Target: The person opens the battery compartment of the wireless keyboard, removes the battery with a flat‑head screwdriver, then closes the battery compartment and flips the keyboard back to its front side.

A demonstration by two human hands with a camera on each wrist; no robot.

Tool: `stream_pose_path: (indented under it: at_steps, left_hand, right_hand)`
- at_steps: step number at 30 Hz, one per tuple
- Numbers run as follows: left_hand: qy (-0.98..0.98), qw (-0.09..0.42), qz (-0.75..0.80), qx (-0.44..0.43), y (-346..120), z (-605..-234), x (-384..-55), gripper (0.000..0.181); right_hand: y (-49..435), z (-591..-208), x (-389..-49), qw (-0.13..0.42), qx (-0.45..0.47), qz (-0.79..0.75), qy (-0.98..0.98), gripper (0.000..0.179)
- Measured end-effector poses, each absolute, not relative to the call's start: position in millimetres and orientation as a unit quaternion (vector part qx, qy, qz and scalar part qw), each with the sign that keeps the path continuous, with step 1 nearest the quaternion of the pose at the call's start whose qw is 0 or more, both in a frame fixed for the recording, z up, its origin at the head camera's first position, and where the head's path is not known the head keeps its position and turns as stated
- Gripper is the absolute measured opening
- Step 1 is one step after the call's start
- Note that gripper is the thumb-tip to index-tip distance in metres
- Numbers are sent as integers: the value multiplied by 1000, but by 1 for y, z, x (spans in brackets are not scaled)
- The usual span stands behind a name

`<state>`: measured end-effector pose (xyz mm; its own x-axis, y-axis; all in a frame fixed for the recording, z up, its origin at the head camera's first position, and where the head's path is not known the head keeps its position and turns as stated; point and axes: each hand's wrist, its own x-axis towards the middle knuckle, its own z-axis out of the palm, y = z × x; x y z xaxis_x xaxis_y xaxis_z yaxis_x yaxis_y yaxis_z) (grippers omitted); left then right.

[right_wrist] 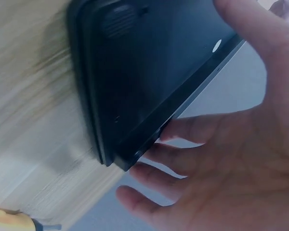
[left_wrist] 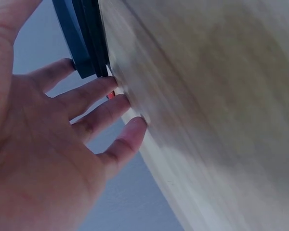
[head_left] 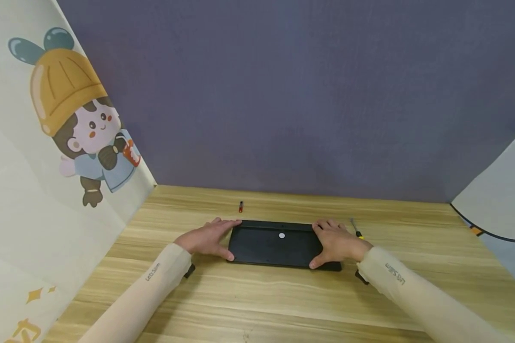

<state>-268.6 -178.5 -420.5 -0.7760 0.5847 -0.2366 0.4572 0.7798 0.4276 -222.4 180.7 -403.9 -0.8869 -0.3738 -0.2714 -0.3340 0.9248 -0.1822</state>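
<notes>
A black keyboard lies underside up on the wooden table, a raised ridge running along its far edge. On that underside sits a small round white sticker. My left hand holds the keyboard's left end, thumb at the near corner and index finger at the far corner; its other fingertips rest by the tabletop in the left wrist view. The right hand grips near the right end, thumb over the near side and fingertips along the ridge, as the right wrist view shows.
A small red and black battery lies beyond the keyboard's far left corner. Right of the right hand is a screwdriver with a yellow and black handle. A grey-blue panel rises behind the wooden table.
</notes>
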Motion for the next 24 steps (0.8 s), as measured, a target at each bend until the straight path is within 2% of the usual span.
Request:
stream_pose_path:
  at_steps: [12,24]
  left_hand:
    - [925,170,195,277,-181,-422,-271,106]
    - [920,166,205,291,-188,-425,-271,107]
  right_hand:
    - [145,-411,-240,152,-239,-122,951,119]
    - [117,-413,-243,135,-281,-94,945,115]
